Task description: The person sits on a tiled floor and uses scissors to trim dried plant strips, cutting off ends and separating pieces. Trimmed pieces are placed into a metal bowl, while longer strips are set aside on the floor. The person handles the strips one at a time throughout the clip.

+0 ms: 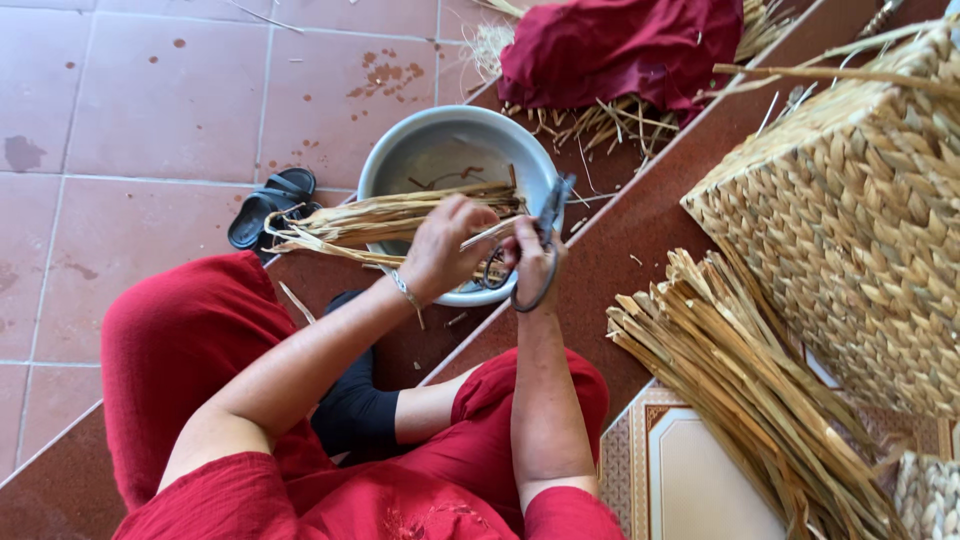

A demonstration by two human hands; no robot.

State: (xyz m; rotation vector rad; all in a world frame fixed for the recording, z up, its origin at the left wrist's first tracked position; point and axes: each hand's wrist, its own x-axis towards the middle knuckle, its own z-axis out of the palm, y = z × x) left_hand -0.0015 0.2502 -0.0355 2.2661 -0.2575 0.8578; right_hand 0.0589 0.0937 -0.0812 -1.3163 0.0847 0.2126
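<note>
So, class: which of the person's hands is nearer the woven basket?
Right. The right hand, holding scissors, is closer to the basket; the left hand, gripping straw, is farther.

Woven basket cut off rightward

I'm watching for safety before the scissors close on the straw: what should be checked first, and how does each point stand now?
1. Left hand has a firm hold on the bundle of dried strands: ok, fingers wrapped around it.
2. Right hand holds the scissors by the loops: ok.
3. Blades open or closed: cannot tell, they are seen nearly edge-on.
4. Left fingers away from the blades: cannot tell, the hands are close together.
5. Metal basin lies under the bundle: ok.
6. Loose pile of strands and woven basket lie apart from the hands: ok, off to the right.
</note>
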